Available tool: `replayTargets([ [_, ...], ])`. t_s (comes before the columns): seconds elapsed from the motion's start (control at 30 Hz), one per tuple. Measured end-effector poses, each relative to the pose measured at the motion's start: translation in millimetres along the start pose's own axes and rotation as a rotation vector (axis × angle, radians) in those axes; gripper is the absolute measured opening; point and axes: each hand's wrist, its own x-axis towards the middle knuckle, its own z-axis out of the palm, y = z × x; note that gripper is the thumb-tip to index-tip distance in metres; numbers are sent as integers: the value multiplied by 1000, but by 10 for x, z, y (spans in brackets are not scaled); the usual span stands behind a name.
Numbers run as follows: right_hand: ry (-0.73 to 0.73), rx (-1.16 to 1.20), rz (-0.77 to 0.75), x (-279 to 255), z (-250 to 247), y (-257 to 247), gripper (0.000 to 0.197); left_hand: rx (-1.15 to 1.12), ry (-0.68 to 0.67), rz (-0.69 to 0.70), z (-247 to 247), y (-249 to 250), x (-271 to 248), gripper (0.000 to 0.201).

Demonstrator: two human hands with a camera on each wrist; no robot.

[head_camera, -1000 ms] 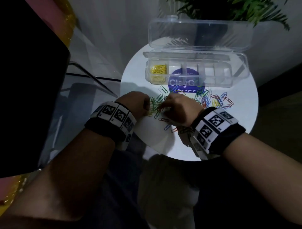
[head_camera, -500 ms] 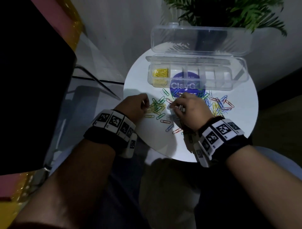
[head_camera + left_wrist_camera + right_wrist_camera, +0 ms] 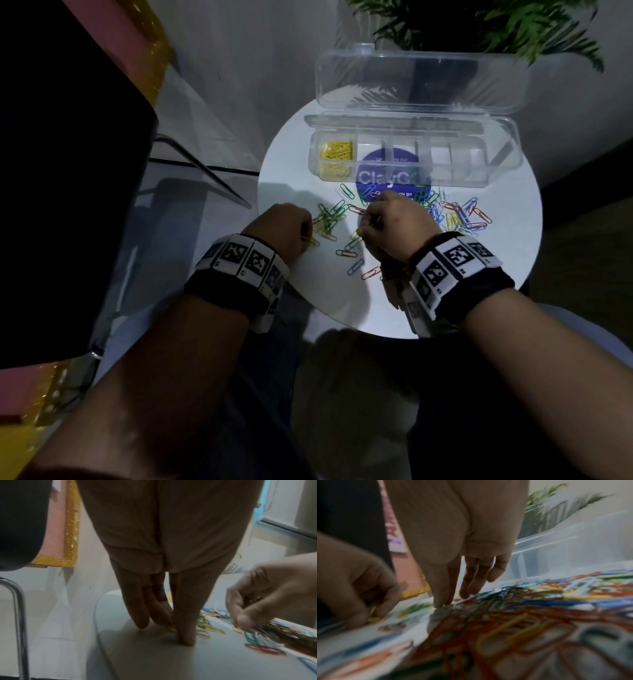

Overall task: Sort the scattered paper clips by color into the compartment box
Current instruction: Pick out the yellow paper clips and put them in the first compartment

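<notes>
Round white table by pale wall, both hands' fingers pinching yellow paper clips.

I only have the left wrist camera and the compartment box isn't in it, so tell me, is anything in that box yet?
Observer: Yes, yellow paper clips sit at the left end of the compartment box.
Operator: And the other compartments?
Observer: I see no clips in them.
Operator: Is the lid in the way?
Observer: No, the lid stands open behind the box.
</notes>
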Motion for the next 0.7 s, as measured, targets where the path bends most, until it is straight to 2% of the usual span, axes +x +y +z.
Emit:
replayTargets([
  [0.2, -72, 6, -41, 1, 20, -52, 23, -12, 7, 4, 7, 35, 25, 19],
  [0.3, -68, 16, -23, 36, 40, -58, 19, -110, 20, 11, -31, 2, 29, 17],
  [0.43, -117, -21, 8, 73, 36, -55, 21, -242, 107, -15, -105, -78, 40, 14],
  [0.53, -92, 72, -9, 61, 28, -89, 7, -287, 166, -45, -146, -123, 51, 15],
  [0.63, -44, 210, -112, -3, 24, -165, 9, -298, 214, -58, -171, -158, 67, 15],
  [0.7, -95, 241, -224, -34, 33, -249, 16, -309, 223, -58, -181, -161, 73, 15],
])
